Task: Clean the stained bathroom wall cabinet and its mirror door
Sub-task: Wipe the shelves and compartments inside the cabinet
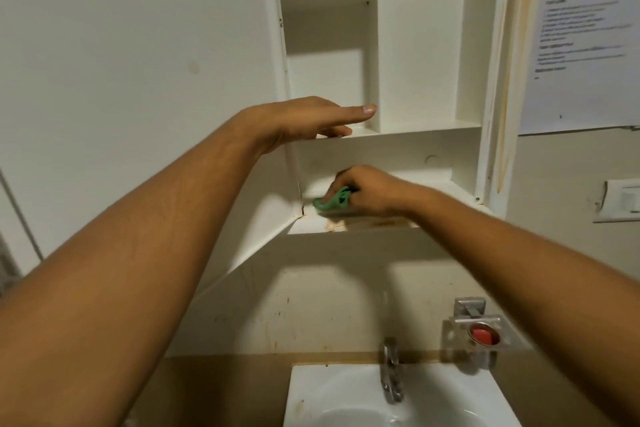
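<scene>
The white wall cabinet (422,45) stands open with bare shelves inside. Its door (138,45) is swung out to the left, and I see only its white back, not the mirror. My right hand (367,189) grips a green scrub pad (332,200) and presses it on the bottom shelf near the left corner. Brown stains (377,224) run along that shelf's front edge. My left hand (311,118) lies flat with straight fingers on the front edge of the shelf above. A long brownish streak (516,62) runs down the cabinet's right side.
Below is a white sink (311,392) with a chrome tap (391,371). A soap holder with a red soap (481,334) is fixed to the wall at the right. A printed sheet (585,38) and a wall switch (620,199) are to the cabinet's right.
</scene>
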`<action>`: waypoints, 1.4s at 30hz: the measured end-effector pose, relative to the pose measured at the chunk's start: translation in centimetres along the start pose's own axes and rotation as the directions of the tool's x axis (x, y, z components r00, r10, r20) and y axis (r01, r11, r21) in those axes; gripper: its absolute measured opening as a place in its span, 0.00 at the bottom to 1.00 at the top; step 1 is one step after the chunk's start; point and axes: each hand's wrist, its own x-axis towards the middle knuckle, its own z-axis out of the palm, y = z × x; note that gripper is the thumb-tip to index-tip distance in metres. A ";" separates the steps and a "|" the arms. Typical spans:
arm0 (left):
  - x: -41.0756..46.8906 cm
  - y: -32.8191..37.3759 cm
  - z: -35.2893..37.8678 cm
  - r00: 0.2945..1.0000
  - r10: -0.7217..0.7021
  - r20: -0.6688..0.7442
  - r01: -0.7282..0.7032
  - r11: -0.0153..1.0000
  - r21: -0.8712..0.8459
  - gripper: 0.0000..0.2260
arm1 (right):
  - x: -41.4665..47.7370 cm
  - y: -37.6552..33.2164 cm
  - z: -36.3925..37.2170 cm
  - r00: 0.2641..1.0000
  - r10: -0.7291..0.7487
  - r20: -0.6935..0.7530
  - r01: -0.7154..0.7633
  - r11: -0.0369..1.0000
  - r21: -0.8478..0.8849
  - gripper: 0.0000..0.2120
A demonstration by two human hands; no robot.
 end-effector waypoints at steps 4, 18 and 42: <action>0.0 0.0 0.0 1.000 0.010 0.008 -0.010 1.000 -0.003 0.35 | -2.4 3.2 -5.4 0.981 0.184 -0.060 -0.193 0.944 -0.268 0.16; 1.7 -0.8 -0.2 1.000 -0.014 0.018 0.014 1.000 -0.017 0.40 | 3.9 -2.7 5.7 0.968 0.130 -0.214 -0.122 0.991 0.048 0.18; 0.4 -0.6 0.2 0.999 0.042 0.013 -0.041 0.999 -0.022 0.40 | -5.4 2.6 2.3 0.945 0.176 -0.276 -0.203 0.976 -0.073 0.23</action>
